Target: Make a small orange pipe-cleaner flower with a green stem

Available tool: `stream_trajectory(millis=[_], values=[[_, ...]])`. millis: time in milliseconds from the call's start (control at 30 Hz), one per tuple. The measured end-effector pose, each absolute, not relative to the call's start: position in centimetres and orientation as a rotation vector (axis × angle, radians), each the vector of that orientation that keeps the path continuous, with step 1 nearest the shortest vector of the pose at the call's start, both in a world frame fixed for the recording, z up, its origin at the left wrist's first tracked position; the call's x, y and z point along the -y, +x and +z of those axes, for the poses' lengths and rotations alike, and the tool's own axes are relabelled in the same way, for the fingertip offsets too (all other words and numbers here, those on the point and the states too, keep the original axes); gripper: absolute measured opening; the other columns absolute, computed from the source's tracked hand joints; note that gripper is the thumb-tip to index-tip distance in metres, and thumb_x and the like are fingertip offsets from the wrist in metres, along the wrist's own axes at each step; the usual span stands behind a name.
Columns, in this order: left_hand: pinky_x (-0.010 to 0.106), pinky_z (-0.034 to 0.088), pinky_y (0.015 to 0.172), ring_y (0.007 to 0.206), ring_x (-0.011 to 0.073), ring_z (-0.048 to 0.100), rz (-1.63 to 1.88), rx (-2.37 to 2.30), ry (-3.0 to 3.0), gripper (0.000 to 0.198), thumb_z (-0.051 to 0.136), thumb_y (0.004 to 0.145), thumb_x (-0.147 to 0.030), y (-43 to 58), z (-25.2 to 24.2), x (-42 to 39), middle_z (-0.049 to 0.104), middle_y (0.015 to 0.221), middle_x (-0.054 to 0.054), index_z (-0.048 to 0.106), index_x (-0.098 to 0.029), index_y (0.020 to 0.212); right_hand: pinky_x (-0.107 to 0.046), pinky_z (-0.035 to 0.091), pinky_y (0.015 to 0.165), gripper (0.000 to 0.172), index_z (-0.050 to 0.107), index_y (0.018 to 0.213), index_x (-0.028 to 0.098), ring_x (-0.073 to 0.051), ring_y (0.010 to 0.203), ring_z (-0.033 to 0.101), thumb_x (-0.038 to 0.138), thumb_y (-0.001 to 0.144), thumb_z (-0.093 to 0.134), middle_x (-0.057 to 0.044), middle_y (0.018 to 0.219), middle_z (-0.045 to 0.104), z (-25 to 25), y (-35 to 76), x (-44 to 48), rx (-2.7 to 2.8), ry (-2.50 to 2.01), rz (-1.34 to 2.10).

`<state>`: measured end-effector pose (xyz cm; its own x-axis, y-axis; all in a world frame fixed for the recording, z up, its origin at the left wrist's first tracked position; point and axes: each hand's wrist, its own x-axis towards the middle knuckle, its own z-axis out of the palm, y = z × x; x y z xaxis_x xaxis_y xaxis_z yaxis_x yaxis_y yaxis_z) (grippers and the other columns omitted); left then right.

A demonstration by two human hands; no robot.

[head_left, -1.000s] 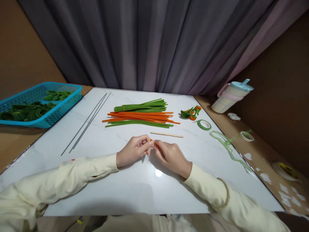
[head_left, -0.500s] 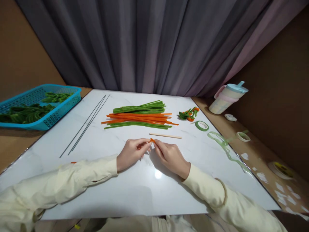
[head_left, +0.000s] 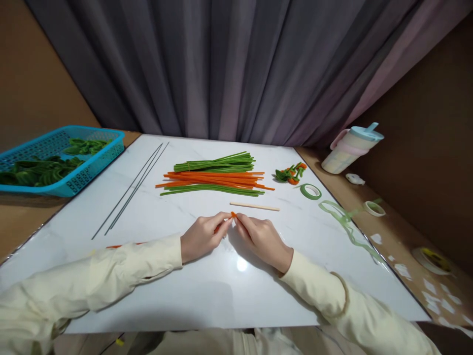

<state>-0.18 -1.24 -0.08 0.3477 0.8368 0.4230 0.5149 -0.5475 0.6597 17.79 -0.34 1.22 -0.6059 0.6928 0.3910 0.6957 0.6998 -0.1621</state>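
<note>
The main risk, as we judge it, is that the orange pipe cleaner (head_left: 233,214) slips out of our pinch: only a short tip of it shows between the two hands, and so little to grip gives small margin if either side twists or pulls unevenly. The fuzzy stem could kink in the wrong place, or its wire end could prick a fingertip. Its long tail seems to run under our left hand (head_left: 203,236) and sleeve, showing again as an orange streak on the table (head_left: 185,296) beside the left forearm. A careless sweep of that arm could drag the tail or bend it. The wooden stick (head_left: 254,206) lies just beyond our knuckles, and the pile of orange stems (head_left: 214,179) and green stems (head_left: 214,162) lies farther back, so a sudden forward jerk could knock the stick toward them. As for the fingers (head_left: 221,223) of the left hand, thumb and forefinger are pressed together on the orange tip, the rest curled under. The right hand (head_left: 260,239) mirrors this, its fingertips closed on the same tip from the other side, so the two pinches nearly touch. Both wrists rest low on the table, near its middle.
</note>
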Motion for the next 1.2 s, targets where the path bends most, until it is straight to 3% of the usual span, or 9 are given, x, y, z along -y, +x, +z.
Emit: stream_trajectory(millis=[300, 833, 1200], values=[[0.018, 0.049, 0.058, 0.056, 0.0094, 0.062, 1.151, -1.238, 2.279, 0.019, 0.047, 0.088, -0.023, 0.04, -0.38, 1.37, 0.069, 0.072, 0.0, 0.055, -0.018, 0.104, -0.022, 0.025, 0.049, 0.026, 0.049, 0.08, 0.015, -0.01, 0.05, 0.049, 0.02, 0.093, 0.027, -0.002, 0.06, 0.058, 1.16, 17.73, 0.34, 2.497, -1.041, 0.009], [0.018, 0.047, 0.053, 0.051, 0.0095, 0.061, 1.091, -1.239, 2.362, 0.023, 0.041, 0.09, -0.023, -0.09, -0.25, 1.46, 0.067, 0.067, 0.0, 0.055, -0.016, 0.107, -0.022, 0.031, 0.054, 0.019, 0.048, 0.086, 0.015, -0.012, 0.059, 0.053, 0.02, 0.092, 0.031, -0.004, 0.07, 0.06, 1.12, 17.64, 0.29, 2.51, -1.105, 0.068], [0.02, 0.048, 0.052, 0.055, 0.0113, 0.063, 1.074, -1.212, 2.577, 0.027, 0.036, 0.092, -0.023, -0.31, -0.48, 1.32, 0.07, 0.08, 0.004, 0.053, -0.016, 0.111, -0.024, 0.026, 0.05, 0.016, 0.047, 0.082, 0.016, -0.012, 0.059, 0.051, 0.016, 0.09, 0.033, -0.002, 0.07, 0.059, 1.08, 17.74, 0.19, 2.57, -1.054, 0.007]])
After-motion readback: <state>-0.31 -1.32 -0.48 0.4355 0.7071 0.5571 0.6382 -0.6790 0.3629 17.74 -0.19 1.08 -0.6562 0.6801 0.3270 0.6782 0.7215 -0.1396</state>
